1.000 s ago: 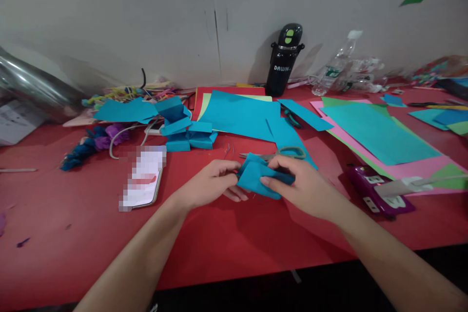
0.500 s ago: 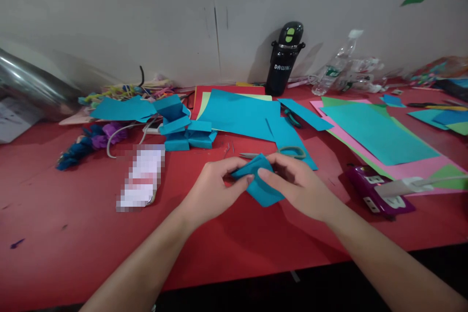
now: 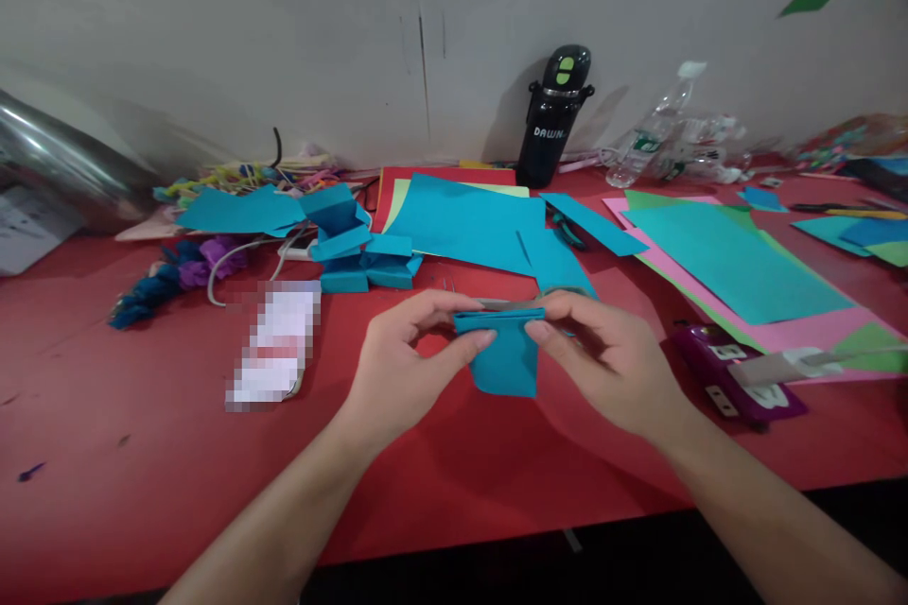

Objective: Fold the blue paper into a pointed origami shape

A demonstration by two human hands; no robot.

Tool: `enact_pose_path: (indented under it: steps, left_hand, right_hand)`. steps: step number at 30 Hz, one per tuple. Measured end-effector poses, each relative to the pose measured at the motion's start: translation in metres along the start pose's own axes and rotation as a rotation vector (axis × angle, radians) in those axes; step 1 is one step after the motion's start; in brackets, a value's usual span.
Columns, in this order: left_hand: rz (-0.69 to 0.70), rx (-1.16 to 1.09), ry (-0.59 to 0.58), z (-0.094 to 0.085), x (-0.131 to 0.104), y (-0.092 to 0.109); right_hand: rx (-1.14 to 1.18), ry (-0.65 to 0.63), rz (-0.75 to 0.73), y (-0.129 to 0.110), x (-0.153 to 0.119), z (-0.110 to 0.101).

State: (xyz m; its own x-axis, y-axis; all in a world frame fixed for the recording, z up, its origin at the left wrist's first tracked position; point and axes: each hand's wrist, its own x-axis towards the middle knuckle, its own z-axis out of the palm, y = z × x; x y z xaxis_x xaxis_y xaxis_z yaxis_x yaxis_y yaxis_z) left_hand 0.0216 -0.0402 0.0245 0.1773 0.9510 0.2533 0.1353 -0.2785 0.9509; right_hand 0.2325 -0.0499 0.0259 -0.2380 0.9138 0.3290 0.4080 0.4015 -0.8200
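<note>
A small piece of blue paper (image 3: 505, 361), folded over along its top edge, is held up between both hands above the red table (image 3: 426, 482). My left hand (image 3: 408, 354) pinches its upper left corner, thumb in front and fingers behind. At the upper right corner, my right hand (image 3: 602, 350) grips it the same way. Just behind the paper lie scissors (image 3: 560, 293), mostly hidden by the paper and my right hand. Folded blue paper boxes (image 3: 365, 260) stand to the left, beyond my left hand.
Left of my hands lies a phone (image 3: 276, 340). A purple power strip (image 3: 738, 378) with a white plug sits at right. Behind are blue sheets (image 3: 468, 217), a black bottle (image 3: 550, 123), a clear plastic bottle (image 3: 656, 128) and a stack of coloured paper (image 3: 738, 255).
The blue paper has turned from a tilted position to nearly square-on, and a folded band now shows along its top. My right hand has shifted slightly right; both still hold the paper.
</note>
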Motion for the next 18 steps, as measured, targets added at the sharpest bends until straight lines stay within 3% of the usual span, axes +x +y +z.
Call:
enact_pose_path:
  steps: [6,11,15,18]
  left_hand:
    - [0.14,-0.009,0.095,-0.005,-0.001,0.001]
    - [0.253,0.034,0.07,-0.005,-0.004,0.0]
    - [0.244,0.026,0.059,-0.007,-0.005,0.002]
    - [0.224,0.02,0.041,-0.009,-0.004,0.002]
  right_hand:
    - [-0.096,-0.007,-0.108,-0.001,-0.003,-0.004]
    - [-0.122,0.073,-0.222,0.0,-0.005,-0.007]
    - [-0.076,0.077,-0.25,0.001,-0.004,-0.009]
    - [0.02,-0.023,-0.255,0.001,-0.003,-0.015]
